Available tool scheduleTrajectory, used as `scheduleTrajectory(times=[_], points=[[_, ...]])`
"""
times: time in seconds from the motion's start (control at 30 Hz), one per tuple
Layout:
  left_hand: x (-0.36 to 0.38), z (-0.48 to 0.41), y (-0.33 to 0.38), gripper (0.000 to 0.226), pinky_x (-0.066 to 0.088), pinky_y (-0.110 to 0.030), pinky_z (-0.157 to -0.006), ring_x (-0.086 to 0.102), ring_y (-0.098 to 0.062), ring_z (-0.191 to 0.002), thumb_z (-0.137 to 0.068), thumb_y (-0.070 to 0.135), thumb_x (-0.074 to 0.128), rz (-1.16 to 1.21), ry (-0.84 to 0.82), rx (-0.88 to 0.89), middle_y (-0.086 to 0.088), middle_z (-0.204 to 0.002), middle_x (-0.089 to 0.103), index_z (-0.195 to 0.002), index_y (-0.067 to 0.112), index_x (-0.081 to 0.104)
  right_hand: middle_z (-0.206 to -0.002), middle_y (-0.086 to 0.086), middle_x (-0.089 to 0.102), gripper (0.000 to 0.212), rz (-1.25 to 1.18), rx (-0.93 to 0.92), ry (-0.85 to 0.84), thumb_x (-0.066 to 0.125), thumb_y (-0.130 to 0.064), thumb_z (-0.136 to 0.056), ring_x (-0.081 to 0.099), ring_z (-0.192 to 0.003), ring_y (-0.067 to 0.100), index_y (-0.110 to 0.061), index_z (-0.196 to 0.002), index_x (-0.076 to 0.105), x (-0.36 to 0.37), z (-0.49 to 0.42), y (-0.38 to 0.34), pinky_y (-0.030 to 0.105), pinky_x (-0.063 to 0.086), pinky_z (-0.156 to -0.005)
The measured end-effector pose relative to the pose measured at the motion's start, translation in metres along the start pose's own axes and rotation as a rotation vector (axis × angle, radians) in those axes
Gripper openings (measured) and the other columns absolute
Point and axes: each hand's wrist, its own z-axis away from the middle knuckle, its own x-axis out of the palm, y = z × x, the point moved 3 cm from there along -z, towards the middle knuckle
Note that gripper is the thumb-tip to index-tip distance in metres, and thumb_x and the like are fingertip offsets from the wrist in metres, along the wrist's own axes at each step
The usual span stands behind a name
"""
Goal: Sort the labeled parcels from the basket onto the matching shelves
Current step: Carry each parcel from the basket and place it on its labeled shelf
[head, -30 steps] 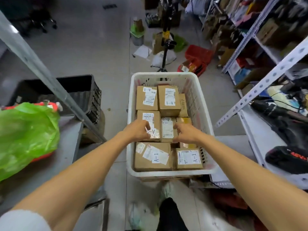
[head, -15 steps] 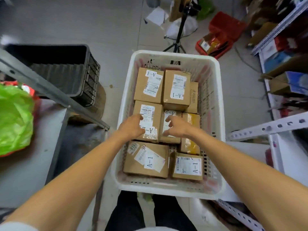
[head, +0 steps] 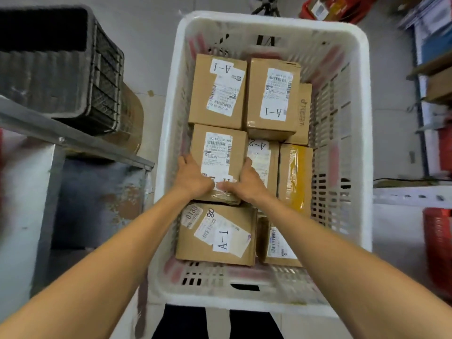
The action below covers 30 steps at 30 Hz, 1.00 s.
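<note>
Cardboard, labelled, the middle-left parcel (head: 219,152) sat in the white basket (head: 269,22), touching the A-2 parcel (head: 263,157) on its right. Your left grip (head: 193,178) and right grip (head: 247,183) were both clamped on its near end, thumbs on top.

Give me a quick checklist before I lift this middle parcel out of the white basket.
1. The left hand grips the middle parcel at its left edge: ok.
2. The right hand grips its right edge, fingers down beside the A-2 parcel: ok.
3. Nothing lies on top of the middle parcel: ok.
4. Shelf code on it readable: not ok, the hands cover most of it.
5. Open space above it inside the white basket: ok.
6. Matching shelf identified: cannot tell, no shelf label shows.
</note>
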Motion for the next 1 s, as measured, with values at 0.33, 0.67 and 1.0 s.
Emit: scheduleTrajectory(times=[0.33, 0.67, 1.0], points=[[0.053, 0.010, 0.029, 0.107, 0.049, -0.029, -0.086, 0.050, -0.021, -0.113, -0.070, -0.012, 0.071, 0.303, -0.401, 0.094, -0.004, -0.127, 0.046, -0.146, 0.041, 0.017, -0.124, 0.000, 0.056, 0.094, -0.320, 0.239, 0.167, 0.087, 0.000, -0.062, 0.052, -0.117, 0.019, -0.008, -0.135, 0.029, -0.068, 0.014, 0.067, 0.034, 0.042, -0.101], [0.019, 0.040, 0.047, 0.097, 0.044, -0.021, -0.081, 0.047, -0.019, -0.117, -0.065, 0.007, 0.085, 0.384, -0.330, 0.052, -0.002, -0.135, 0.042, -0.143, 0.036, 0.035, -0.125, 0.004, 0.061, 0.095, -0.435, 0.234, 0.112, 0.085, 0.010, -0.057, 0.053, -0.119, 0.021, -0.012, -0.137, 0.037, -0.102, 0.047, 0.046, 0.034, 0.046, -0.099], [-0.024, 0.109, 0.094, 0.117, 0.046, -0.046, -0.099, 0.051, -0.023, -0.116, -0.050, 0.021, 0.093, 0.495, -0.254, 0.228, -0.006, -0.126, 0.050, -0.141, 0.047, 0.026, -0.109, 0.007, 0.062, 0.073, -0.498, 0.119, 0.032, 0.070, 0.016, -0.074, 0.062, -0.097, 0.026, -0.015, -0.130, 0.034, -0.162, 0.129, -0.008, 0.035, 0.060, -0.065]])
